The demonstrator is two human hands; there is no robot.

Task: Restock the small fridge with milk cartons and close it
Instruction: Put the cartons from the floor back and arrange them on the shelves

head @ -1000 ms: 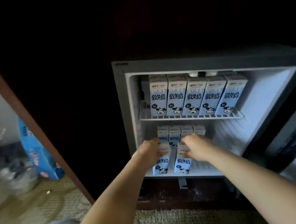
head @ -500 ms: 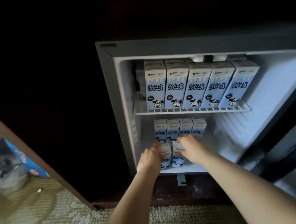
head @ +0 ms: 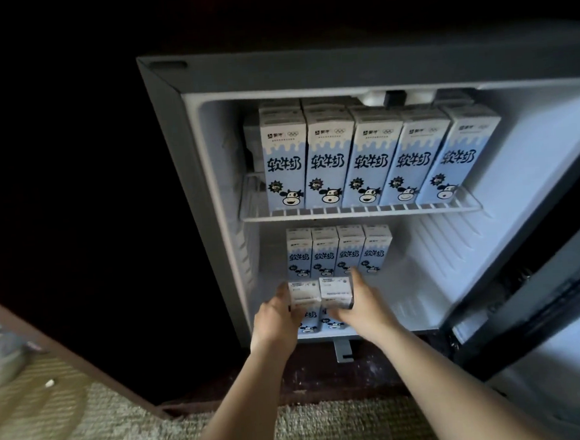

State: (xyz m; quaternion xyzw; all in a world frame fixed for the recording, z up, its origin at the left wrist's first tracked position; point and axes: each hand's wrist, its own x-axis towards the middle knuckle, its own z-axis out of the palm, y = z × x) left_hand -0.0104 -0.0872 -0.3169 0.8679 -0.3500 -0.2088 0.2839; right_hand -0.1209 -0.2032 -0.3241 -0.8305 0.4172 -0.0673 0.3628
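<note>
The small fridge (head: 167,101) stands open, its door (head: 535,309) swung out to the right. Several blue-and-white milk cartons (head: 356,160) line the upper wire shelf (head: 360,212). On the fridge floor a back row of several smaller cartons (head: 339,250) stands upright. In front of that row, two cartons stand side by side. My left hand (head: 275,318) grips the left carton (head: 304,292) from its left side. My right hand (head: 365,305) grips the right carton (head: 334,290) from its right side.
The fridge sits inside a dark wooden cabinet with an open cabinet door (head: 71,358) at the left. Beige carpet (head: 118,431) lies below. The right half of the lower compartment (head: 433,278) holds no cartons. A metal hinge bracket (head: 343,350) hangs under the fridge front.
The camera moved closer and left of the fridge. Both hands, with the two front cartons, slid a little deeper onto the fridge floor toward the back row.
</note>
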